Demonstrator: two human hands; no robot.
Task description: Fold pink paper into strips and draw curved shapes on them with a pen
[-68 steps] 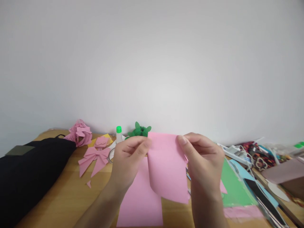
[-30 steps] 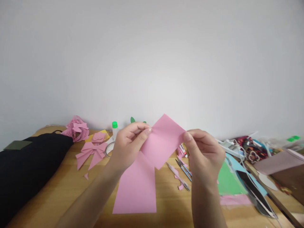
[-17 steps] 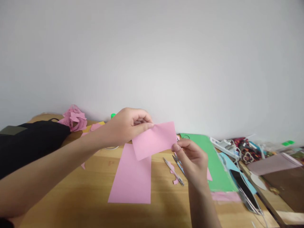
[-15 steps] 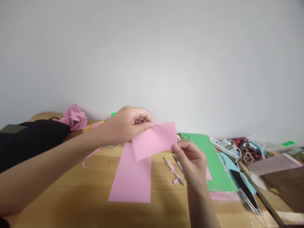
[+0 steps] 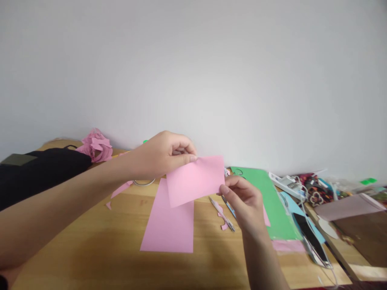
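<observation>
A small rectangular piece of pink paper [image 5: 196,183] is held up in the air between both hands. My left hand [image 5: 172,155] pinches its top edge between thumb and fingers, and the paper creases slightly there. At the paper's lower right corner, my right hand [image 5: 244,197] grips it with thumb and forefinger. Below, a larger pink sheet [image 5: 169,233] lies flat on the wooden table [image 5: 105,257], its upper part covered by the held piece. A pen [image 5: 222,214] and a blue-edged tool [image 5: 229,206], partly hidden by my right hand, lie beside small pink scraps [image 5: 224,226].
Crumpled pink paper [image 5: 96,145] and a black bag [image 5: 45,171] are at the left. To the right lie a green sheet [image 5: 272,205], a white power strip [image 5: 286,186], a phone-like dark device [image 5: 311,239] with a cable, and a brown box [image 5: 363,237]. A plain wall rises behind.
Both hands keep hold of the small pink paper, which has tilted very slightly. The view has shifted a little, so the table things appear slightly higher.
</observation>
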